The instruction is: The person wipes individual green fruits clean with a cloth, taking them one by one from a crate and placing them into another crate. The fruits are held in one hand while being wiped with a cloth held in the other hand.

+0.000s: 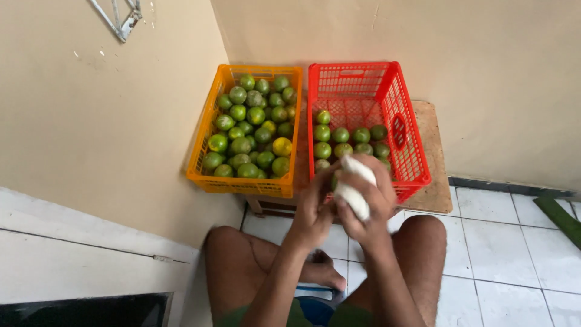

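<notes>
Both hands: left hand (313,209) cups green fruit (334,180) steady | right hand (369,200) grips white cloth (354,192) against it | position: over red crate (387,103) front edge, beside orange crate (209,121) of fruit, on table (433,145).

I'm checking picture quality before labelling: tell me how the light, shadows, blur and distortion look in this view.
Head view: soft, even light, no glare; the orange crate and red crate of green fruit are sharp; faint shadow under the wooden board; the left hand and right hand with the white cloth are slightly smeared; wide-angle bending shows in the wall corner.
</notes>
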